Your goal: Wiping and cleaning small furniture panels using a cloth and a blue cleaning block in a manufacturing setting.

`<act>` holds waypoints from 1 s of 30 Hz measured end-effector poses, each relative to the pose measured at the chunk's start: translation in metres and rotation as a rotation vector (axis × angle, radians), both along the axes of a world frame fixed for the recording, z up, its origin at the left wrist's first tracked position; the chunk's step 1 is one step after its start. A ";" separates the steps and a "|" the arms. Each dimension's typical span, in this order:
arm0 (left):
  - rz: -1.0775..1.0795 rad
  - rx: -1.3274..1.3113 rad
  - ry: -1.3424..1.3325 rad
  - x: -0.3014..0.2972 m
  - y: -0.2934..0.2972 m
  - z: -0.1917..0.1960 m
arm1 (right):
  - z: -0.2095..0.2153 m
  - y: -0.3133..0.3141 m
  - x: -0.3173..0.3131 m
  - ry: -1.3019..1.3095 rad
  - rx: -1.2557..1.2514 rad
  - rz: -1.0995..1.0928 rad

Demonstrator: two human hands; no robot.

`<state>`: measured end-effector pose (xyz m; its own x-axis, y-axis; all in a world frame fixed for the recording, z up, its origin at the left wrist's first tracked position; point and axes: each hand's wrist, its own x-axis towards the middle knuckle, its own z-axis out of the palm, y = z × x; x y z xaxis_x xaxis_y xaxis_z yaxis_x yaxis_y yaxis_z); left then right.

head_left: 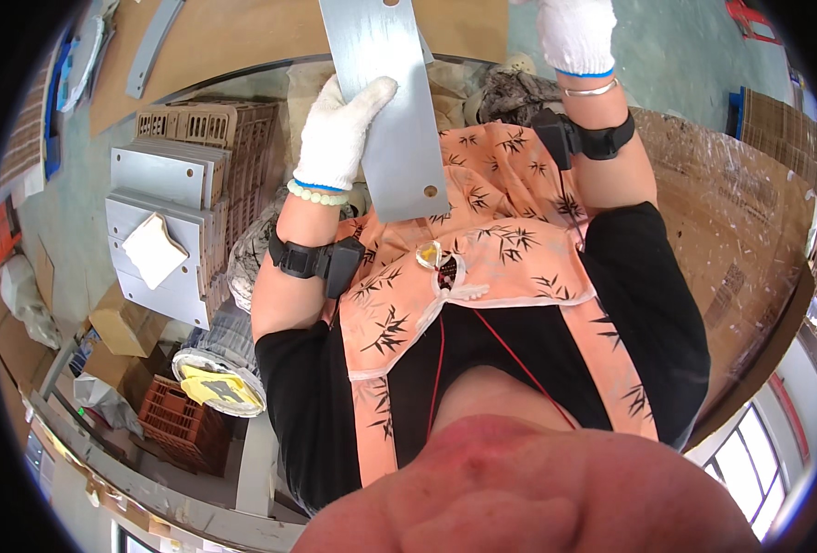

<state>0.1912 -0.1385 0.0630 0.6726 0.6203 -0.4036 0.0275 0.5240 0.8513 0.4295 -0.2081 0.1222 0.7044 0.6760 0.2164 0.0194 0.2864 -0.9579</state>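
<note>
Leftmost, grey metal plates (157,177) sit in neat stacks next to a brown crate (254,129), squared up probably to stay stable, with a white pad (150,253) lying on them. Mid-frame, the gloved left hand (337,138) grasps a long metal plate (390,120) by its left edge in front of the apron (482,184) — thumb on the face, fingers hidden behind — seemingly to steady it while leaving most of the face bare. Further right, the gloved right hand (576,35) is cut off by the upper edge, so I cannot tell its grip.
</note>
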 end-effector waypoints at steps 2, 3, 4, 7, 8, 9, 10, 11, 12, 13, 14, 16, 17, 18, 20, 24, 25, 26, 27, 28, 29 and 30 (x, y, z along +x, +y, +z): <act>-0.010 -0.015 -0.011 0.001 0.001 -0.003 | 0.000 0.000 0.001 -0.008 -0.012 0.003; -0.015 -0.016 -0.011 0.001 0.003 -0.009 | 0.000 0.000 0.002 -0.016 -0.022 0.009; 0.043 0.019 0.032 0.001 0.005 -0.019 | 0.001 0.000 0.001 -0.014 -0.020 0.010; 0.135 0.013 0.072 0.011 0.015 -0.038 | 0.004 -0.004 0.002 0.052 -0.003 0.015; 0.190 -0.023 0.074 0.014 0.021 -0.044 | 0.007 -0.005 -0.001 0.064 -0.017 0.020; 0.197 0.063 0.180 0.017 0.033 -0.067 | 0.010 -0.005 -0.003 0.075 -0.031 0.022; 0.202 0.070 0.180 0.018 0.048 -0.092 | 0.012 -0.004 -0.006 0.076 -0.024 0.028; 0.175 0.197 0.361 0.022 0.062 -0.117 | 0.015 -0.004 -0.009 0.059 -0.010 0.039; 0.137 0.320 0.539 0.029 0.069 -0.130 | 0.015 -0.005 -0.007 0.039 -0.001 0.041; 0.132 0.317 0.536 0.040 0.070 -0.124 | 0.014 -0.007 -0.002 0.036 -0.005 0.036; 0.066 0.395 0.633 0.057 0.072 -0.109 | 0.013 -0.011 0.003 0.072 0.002 0.000; 0.017 0.478 0.725 0.074 0.082 -0.107 | 0.015 -0.013 0.010 0.099 0.018 -0.021; 0.000 0.507 0.720 0.071 0.093 -0.124 | 0.008 -0.014 0.011 0.148 0.054 0.025; -0.018 0.535 0.717 0.067 0.102 -0.141 | 0.003 -0.014 0.011 0.197 0.088 0.073; -0.043 0.543 0.720 0.086 0.103 -0.136 | 0.006 -0.019 0.013 0.234 0.060 0.049; -0.109 0.532 0.748 0.112 0.114 -0.143 | 0.024 -0.022 0.002 0.345 -0.121 0.006; -0.108 0.530 0.748 0.116 0.117 -0.151 | 0.021 -0.020 0.002 0.344 -0.122 0.008; -0.081 0.511 0.694 0.120 0.120 -0.162 | 0.017 -0.020 0.001 0.364 -0.087 0.032; -0.051 0.491 0.641 0.122 0.123 -0.172 | 0.016 -0.019 0.001 0.383 -0.053 0.059; -0.056 0.489 0.639 0.124 0.127 -0.178 | 0.017 -0.019 0.000 0.382 -0.055 0.054; -0.084 0.543 0.729 0.123 0.131 -0.183 | 0.019 -0.020 -0.002 0.385 -0.075 0.059; -0.109 0.595 0.821 0.121 0.134 -0.188 | 0.020 -0.019 -0.004 0.389 -0.095 0.066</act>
